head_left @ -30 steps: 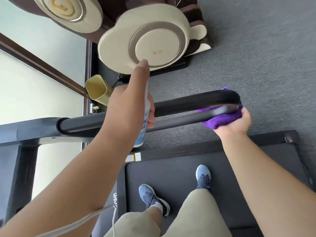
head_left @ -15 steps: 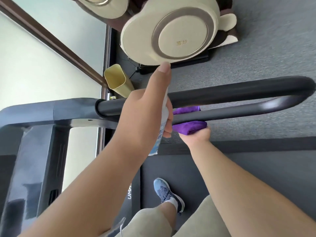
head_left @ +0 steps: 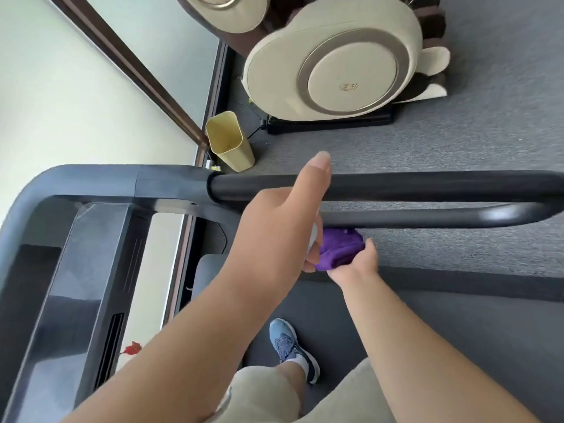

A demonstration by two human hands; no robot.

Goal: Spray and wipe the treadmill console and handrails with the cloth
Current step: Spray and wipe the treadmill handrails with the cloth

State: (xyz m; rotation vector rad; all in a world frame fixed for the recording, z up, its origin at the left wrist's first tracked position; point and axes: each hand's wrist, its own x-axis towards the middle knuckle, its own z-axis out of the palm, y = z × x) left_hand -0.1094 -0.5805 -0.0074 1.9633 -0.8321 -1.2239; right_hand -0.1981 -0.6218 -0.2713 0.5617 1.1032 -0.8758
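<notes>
Handrails [head_left: 396, 184] of the treadmill are running across our view as two dark bars joined by a curve at the right, the upper one meeting the grey frame [head_left: 100, 181] at the left. We are holding the purple cloth [head_left: 340, 250] bunched in our right hand [head_left: 354, 264], fingers closed around it, and it is touching the underside of the lower bar. Our left hand [head_left: 274, 236] is wrapping a white spray bottle [head_left: 314, 236], of which only a sliver is showing; the index finger is pointing straight up across the upper bar while the other fingers are curling round the bottle. That hand and forearm are covering most of the bottle and the left edge of the cloth, and the two hands are nearly touching.

We are standing on the dark treadmill belt [head_left: 457, 331], one blue shoe [head_left: 290, 346] showing below our beige shorts. At the left, the glossy console [head_left: 61, 285] is sloping down toward the bottom edge.

Beyond the rails, grey carpet [head_left: 503, 117] is stretching away. A cream and brown massage chair [head_left: 335, 62] is sitting on it near the wall. Just beside its base, a pale yellow bin [head_left: 229, 141] is standing tilted toward us; its open mouth is showing only its own inner walls.
</notes>
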